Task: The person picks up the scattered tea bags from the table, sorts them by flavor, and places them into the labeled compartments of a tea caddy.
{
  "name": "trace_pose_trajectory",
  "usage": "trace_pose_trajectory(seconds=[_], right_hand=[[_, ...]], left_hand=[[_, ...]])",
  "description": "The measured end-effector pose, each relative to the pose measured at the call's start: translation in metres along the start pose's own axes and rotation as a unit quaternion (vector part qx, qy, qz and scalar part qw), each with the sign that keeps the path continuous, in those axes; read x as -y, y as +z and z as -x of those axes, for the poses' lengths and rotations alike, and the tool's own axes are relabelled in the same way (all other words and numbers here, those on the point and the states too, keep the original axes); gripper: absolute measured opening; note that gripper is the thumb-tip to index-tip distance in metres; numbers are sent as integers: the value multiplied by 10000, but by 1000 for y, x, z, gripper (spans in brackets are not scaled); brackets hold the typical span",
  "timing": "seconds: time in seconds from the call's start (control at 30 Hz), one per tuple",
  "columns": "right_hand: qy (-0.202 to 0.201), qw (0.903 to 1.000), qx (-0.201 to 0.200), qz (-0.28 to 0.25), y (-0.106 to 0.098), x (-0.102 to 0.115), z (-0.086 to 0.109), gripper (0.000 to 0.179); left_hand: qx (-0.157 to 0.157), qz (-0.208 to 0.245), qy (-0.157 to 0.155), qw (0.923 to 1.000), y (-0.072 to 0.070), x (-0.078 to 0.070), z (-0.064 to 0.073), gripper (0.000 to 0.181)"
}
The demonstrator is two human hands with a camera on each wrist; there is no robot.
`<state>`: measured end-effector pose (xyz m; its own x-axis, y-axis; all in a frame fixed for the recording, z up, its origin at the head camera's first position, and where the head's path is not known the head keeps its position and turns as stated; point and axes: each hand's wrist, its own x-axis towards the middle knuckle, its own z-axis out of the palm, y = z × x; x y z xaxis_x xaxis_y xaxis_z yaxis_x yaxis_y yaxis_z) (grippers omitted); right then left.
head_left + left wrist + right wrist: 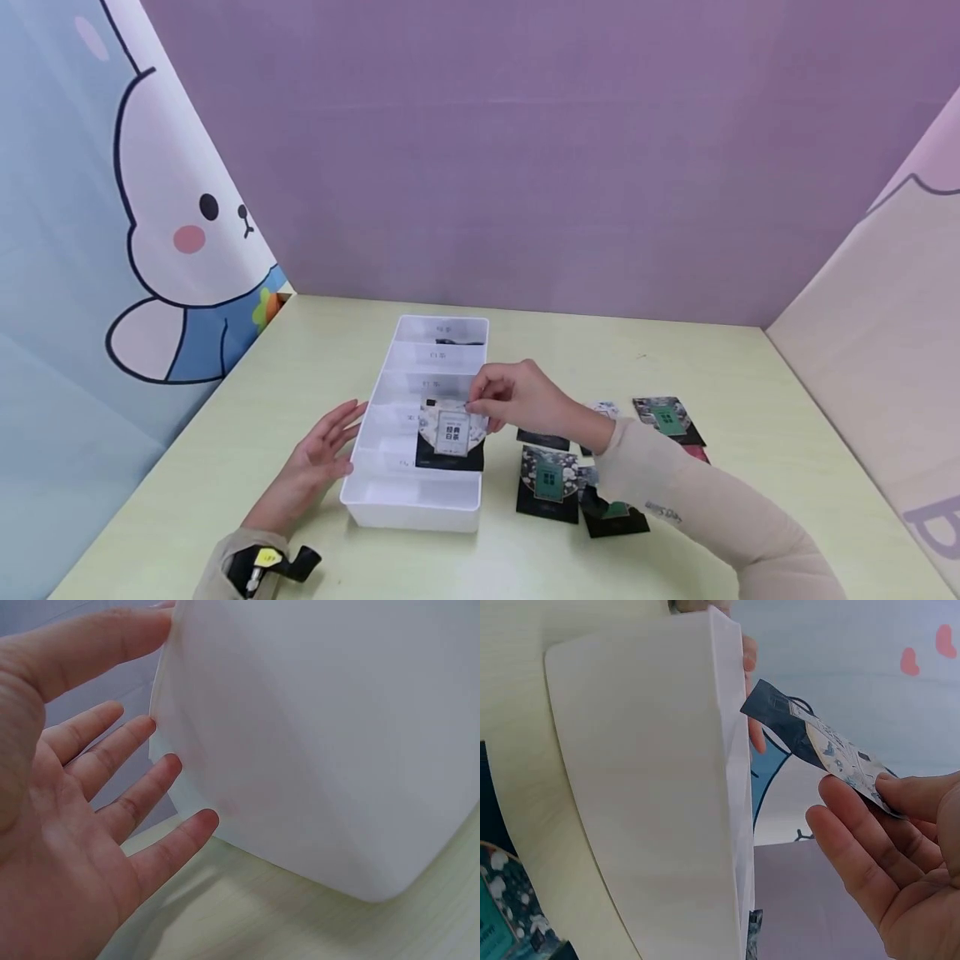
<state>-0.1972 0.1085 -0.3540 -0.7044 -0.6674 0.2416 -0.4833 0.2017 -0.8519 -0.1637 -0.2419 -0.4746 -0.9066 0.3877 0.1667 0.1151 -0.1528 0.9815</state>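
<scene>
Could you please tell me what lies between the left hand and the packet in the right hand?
In the head view, the left part of the white box lies between the left hand and the packet.

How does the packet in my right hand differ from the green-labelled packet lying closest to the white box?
The held packet has a pale label; the other packet has a green one. The held packet is pinched in your right hand over the white box; the other packet lies on the table. Both show floral artwork above a black band.
</scene>
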Motion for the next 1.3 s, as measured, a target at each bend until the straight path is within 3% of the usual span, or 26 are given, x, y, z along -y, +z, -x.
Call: trace_pose_trajectory(seconds=[0.2, 0.43, 0.63, 1.0, 1.3], right_hand=[[-53, 10000, -23, -9, 5, 2, 5, 5], [-228, 9997, -66, 42, 3, 4, 5, 5], [-419, 9983, -342, 232, -2, -2, 0, 2], [-246, 9928, -1078, 469, -21, -16, -14, 6], [-102, 9855, -1456, 861, -40, -29, -39, 3]], left_hand=[[-126, -67, -159, 9998, 2, -3, -2, 79], [-90, -111, -131, 9998, 3, -6, -5, 80], [-125, -121, -170, 9997, 4, -7, -5, 81], [-209, -132, -221, 9995, 5, -5, -5, 82], [-246, -129, -313, 9991, 4, 1, -3, 83]])
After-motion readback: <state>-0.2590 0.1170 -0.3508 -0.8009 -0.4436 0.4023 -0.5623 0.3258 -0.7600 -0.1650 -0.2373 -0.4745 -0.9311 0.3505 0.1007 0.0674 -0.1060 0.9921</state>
